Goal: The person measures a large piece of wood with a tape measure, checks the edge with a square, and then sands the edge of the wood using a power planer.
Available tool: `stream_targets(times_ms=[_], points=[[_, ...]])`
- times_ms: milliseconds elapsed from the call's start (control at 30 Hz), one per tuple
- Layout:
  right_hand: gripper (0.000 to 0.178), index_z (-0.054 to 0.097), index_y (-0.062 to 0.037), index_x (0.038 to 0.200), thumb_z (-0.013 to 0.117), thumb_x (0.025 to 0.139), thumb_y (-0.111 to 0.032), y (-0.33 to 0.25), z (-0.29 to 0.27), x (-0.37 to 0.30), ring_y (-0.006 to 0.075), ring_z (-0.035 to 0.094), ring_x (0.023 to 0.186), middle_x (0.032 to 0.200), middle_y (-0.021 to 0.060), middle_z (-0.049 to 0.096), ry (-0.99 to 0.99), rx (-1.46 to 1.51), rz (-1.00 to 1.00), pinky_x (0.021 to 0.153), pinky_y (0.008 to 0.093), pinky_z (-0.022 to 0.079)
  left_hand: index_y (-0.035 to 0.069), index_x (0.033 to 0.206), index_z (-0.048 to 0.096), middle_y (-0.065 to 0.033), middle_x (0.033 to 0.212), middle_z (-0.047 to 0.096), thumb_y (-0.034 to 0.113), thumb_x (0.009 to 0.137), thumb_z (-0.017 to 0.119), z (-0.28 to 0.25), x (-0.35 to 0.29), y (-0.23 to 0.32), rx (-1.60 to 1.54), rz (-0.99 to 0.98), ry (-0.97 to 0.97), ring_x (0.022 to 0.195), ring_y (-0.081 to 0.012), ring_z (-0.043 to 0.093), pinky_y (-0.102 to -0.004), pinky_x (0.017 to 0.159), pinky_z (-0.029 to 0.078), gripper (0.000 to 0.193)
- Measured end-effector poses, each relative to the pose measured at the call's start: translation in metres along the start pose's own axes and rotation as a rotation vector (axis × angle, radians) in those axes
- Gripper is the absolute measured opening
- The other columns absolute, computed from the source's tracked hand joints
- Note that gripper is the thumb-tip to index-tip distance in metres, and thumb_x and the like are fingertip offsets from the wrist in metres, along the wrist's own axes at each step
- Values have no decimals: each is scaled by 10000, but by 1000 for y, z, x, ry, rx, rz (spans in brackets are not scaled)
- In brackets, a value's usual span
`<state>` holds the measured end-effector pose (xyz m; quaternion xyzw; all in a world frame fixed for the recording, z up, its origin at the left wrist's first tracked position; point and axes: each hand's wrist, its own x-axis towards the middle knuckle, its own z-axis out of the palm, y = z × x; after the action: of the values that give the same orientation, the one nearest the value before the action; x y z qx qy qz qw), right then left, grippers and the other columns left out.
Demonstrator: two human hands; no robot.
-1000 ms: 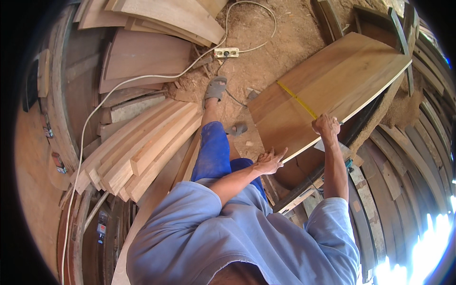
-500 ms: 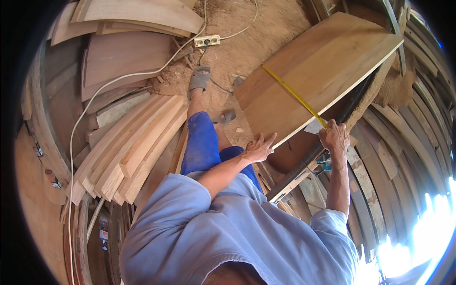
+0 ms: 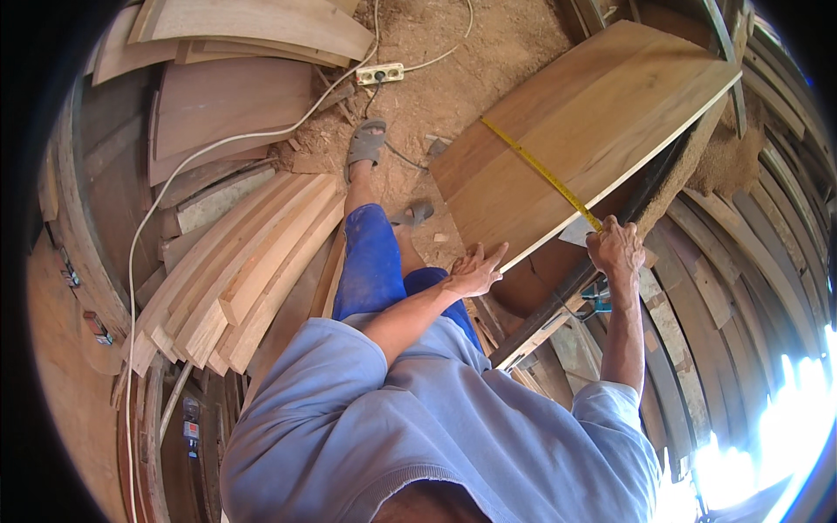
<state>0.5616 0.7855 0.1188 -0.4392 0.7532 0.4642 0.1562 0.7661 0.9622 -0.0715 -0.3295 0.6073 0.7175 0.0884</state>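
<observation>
A wide wooden panel [image 3: 602, 105] with a pale front edge lies aslant in front of me. Across its face stretches a yellow tape measure [image 3: 542, 170], from the far left edge to the near right edge. At the near edge my right hand [image 3: 617, 250] is closed round the tape measure's body, which the fingers mostly hide. My left hand [image 3: 476, 274] rests on the panel's near left corner, its fingers apart and holding nothing.
Several thick boards [image 3: 253, 253] are stacked at my left, with brown sheets [image 3: 231, 109] behind them. A power strip [image 3: 380, 74] and white cable [image 3: 187, 163] lie beyond my sandalled foot. Right of the panel stands a dark-edged bench [image 3: 545, 314]; long planks [image 3: 697, 322] lie beyond it.
My right hand has shifted very slightly to the right with the tape measure. The left hand and the panel stay where they were.
</observation>
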Motion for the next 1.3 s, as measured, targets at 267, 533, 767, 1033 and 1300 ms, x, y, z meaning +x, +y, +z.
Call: stream_targets(times_ms=[267, 533, 767, 1033, 1300], points=[[447, 651, -74, 1213, 522, 839, -280, -12, -10, 0, 481, 643, 1021, 1088, 307, 616, -19, 34, -11, 882, 542, 531, 248, 1612, 164, -405, 1479, 317, 369, 959, 607, -5, -2, 3, -18, -8, -7, 1291, -596, 433, -611, 1017, 440, 798], [448, 633, -45, 1172, 562, 853, -352, -16, 15, -15, 462, 642, 1034, 1073, 315, 644, -81, 16, -75, 899, 551, 515, 162, 1613, 139, -365, 1536, 273, 395, 944, 629, -1, -9, -14, 17, -35, -70, 1375, -524, 389, -551, 1093, 396, 862], [404, 666, -77, 1141, 555, 844, -327, -22, 32, -32, 465, 650, 1024, 1082, 306, 627, -122, 12, -86, 891, 535, 528, 168, 1618, 97, -355, 1562, 249, 424, 949, 623, -6, -5, -9, 12, -78, -147, 1392, -501, 385, -549, 1141, 324, 889], [467, 646, -47, 1199, 538, 849, -336, -35, 15, -39, 455, 648, 1043, 1075, 324, 654, -135, 4, -75, 910, 532, 525, 188, 1616, 120, -367, 1549, 256, 455, 924, 651, -2, -1, -19, -22, -63, -144, 1401, -498, 368, -618, 1125, 291, 912], [413, 688, -130, 1167, 665, 835, -375, -13, 70, -42, 461, 675, 1003, 1062, 295, 658, -107, 266, -97, 855, 525, 563, 192, 1616, 117, -301, 1586, 254, 468, 932, 620, -10, -6, -12, 0, -82, -150, 1422, -492, 341, -590, 1145, 298, 893]])
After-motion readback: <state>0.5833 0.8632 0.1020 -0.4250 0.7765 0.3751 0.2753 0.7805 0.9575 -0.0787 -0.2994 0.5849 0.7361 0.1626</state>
